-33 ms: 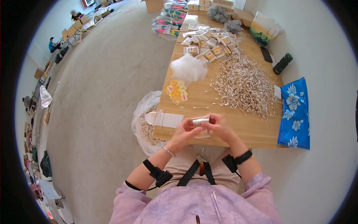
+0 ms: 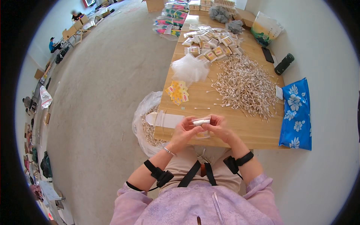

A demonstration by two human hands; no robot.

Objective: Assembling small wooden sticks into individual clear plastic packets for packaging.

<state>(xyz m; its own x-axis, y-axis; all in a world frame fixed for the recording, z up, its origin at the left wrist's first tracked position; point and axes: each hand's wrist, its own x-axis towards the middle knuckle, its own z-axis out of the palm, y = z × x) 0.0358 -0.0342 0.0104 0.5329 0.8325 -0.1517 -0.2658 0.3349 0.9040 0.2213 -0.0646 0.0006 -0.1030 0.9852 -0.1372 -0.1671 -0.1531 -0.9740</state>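
Over the table's near edge, both hands hold one small clear bag of cotton swabs (image 2: 201, 122), whose white tips show at its upper end. My left hand (image 2: 183, 133) pinches the bag from its left side. My right hand (image 2: 220, 129) grips it from the right, thumb across the front. The bag's lower part (image 2: 203, 134) shows below the thumbs; the fingers behind are hidden. A large heap of loose cotton swabs (image 2: 245, 84) lies beyond my right hand. Just left of my left hand is a white card piece (image 2: 173, 120) with a band across it.
Yellow printed cards (image 2: 177, 92) and clear empty bags (image 2: 190, 68) lie on the table's left side, with filled packets (image 2: 213, 45) beyond. A blue floral pouch (image 2: 295, 114), black bottle (image 2: 284, 64) and phone (image 2: 267, 54) line the right. A plastic sack of swabs (image 2: 138, 125) stands on the floor.
The bag between my hands has tilted slightly, and the white swab tips show more plainly at its top. My arms have hardly moved.
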